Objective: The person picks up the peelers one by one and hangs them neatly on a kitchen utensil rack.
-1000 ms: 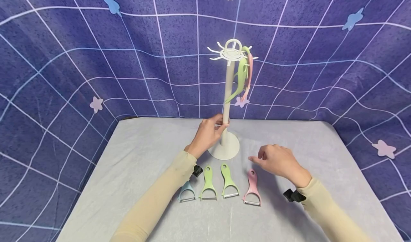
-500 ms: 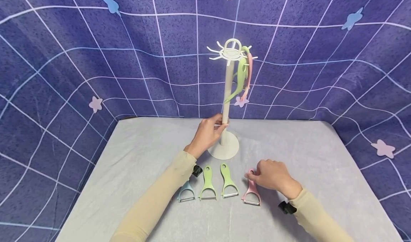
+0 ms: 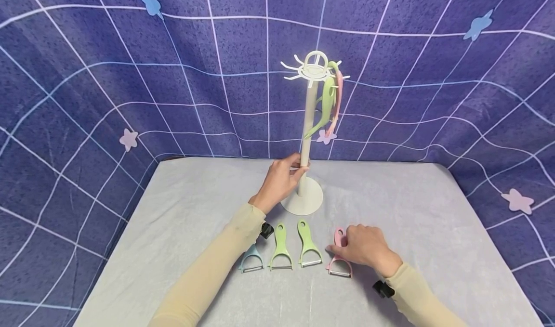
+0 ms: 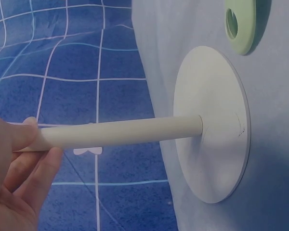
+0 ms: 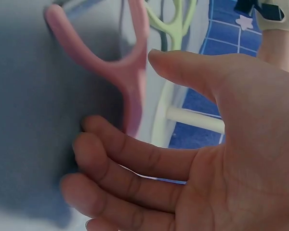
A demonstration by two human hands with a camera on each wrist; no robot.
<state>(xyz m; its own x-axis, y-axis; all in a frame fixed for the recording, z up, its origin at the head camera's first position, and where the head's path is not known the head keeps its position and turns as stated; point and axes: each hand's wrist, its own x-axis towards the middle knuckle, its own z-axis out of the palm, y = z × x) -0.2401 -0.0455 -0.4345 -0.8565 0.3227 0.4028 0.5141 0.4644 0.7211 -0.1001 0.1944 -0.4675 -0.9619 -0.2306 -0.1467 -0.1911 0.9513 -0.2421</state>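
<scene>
My left hand (image 3: 277, 180) grips the pole (image 3: 309, 120) of a cream utensil stand, thumb and fingers around it, above its round base (image 4: 212, 96). My right hand (image 3: 366, 245) is over a pink Y-shaped peeler (image 5: 127, 77) lying on the table. In the right wrist view its thumb is near the peeler's neck and its bent fingers are on the other side, with a gap between. Two green peelers (image 3: 281, 240) and a blue peeler (image 3: 250, 255) lie left of the pink one; my left sleeve partly covers the blue one.
Green (image 3: 327, 103) and pink (image 3: 339, 96) peelers hang from the right-hand hooks of the stand's top ring (image 3: 313, 71); hooks on its left side are bare. A grey cloth covers the table (image 3: 173, 211). A blue gridded curtain (image 3: 208, 100) rises behind it.
My right hand has come down and left from beside the pink peeler to over it, then slid toward its blade end. The left hand keeps its grip on the pole.
</scene>
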